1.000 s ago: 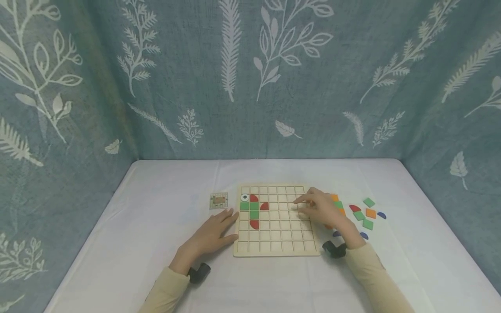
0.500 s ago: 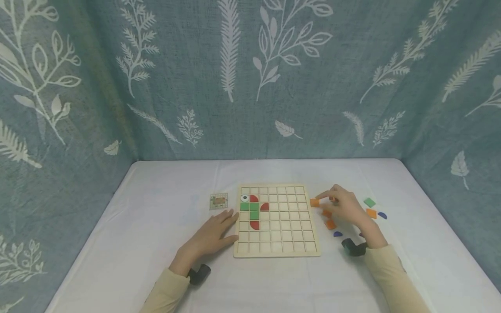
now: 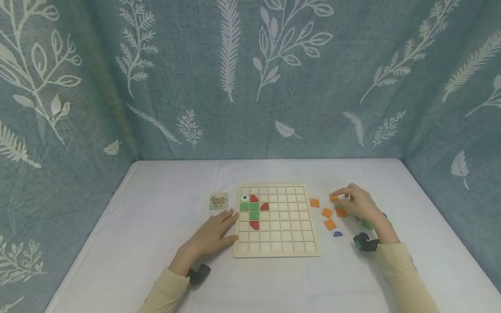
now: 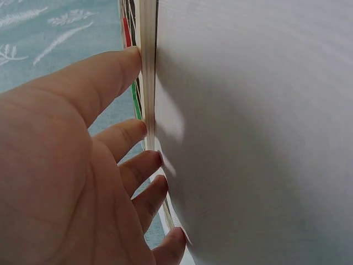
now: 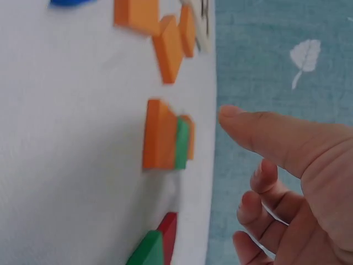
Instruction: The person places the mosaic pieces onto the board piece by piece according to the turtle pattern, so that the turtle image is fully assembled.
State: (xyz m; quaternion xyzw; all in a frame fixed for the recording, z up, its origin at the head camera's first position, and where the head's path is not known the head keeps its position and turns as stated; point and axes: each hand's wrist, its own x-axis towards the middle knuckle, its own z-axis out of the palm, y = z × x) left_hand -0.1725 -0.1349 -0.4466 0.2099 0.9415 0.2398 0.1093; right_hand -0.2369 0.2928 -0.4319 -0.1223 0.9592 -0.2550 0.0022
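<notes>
Tile [image 3: 334, 198] — flat, orange, square — is overhung by the right hand [image 3: 359, 204], thumb parted, right of the pale wooden gridded board [image 3: 276, 236], whose left edge is touched by the spread left hand [image 3: 211, 234].

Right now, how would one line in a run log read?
left hand: touching grid board edge | right hand: empty, near loose orange squares | on grid board: red pieces, green squares, eye piece

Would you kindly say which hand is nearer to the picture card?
Left hand, just on the near side of the picture card; the right hand is right of the board.
</notes>
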